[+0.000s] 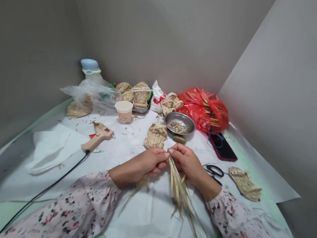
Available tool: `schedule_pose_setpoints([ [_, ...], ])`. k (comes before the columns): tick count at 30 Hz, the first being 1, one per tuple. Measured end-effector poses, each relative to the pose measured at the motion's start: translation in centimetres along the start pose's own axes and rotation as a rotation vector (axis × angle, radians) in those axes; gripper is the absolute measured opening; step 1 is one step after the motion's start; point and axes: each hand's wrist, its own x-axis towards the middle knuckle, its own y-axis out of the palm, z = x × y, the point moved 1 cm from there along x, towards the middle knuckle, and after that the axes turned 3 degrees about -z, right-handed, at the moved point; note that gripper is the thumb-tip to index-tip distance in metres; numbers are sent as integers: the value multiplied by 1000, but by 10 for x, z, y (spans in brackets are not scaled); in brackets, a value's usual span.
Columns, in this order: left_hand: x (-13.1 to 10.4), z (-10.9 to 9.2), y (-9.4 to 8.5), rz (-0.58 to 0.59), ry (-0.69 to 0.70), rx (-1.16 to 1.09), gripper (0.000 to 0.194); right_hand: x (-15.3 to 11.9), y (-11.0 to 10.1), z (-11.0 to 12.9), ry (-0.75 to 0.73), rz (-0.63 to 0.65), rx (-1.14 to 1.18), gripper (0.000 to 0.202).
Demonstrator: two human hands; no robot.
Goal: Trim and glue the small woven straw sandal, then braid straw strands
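My left hand (155,162) and my right hand (185,161) meet at the middle of the table, thumbs and fingertips pinched together. Between them is the top of a bundle of dry straw strands (179,188), whose loose ends fan out toward me below the right hand. A few more strands (141,185) hang under the left hand. The exact join at the fingertips is too small to make out. Just beyond the hands lies a woven straw piece (155,136) shaped like a small slipper. Black-handled scissors (215,171) lie partly behind my right wrist.
A glue gun (98,137) with a black cord lies left, near a paper cup (123,111). Behind stand a metal bowl (180,118) of straw bits and a red plastic bag (192,105). A phone (224,147) and another woven piece (244,183) lie right.
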Motion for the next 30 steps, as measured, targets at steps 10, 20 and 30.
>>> schedule_pose_setpoints([
  [10,-7,-14,1,-79,15,-28,32,-1,1,3,-33,64,80,27],
  [20,0,-6,-6,-207,160,172,27,0,0,3,-26,160,-22,40],
  [30,7,1,-9,-387,332,506,34,-2,5,5,142,112,105,38],
])
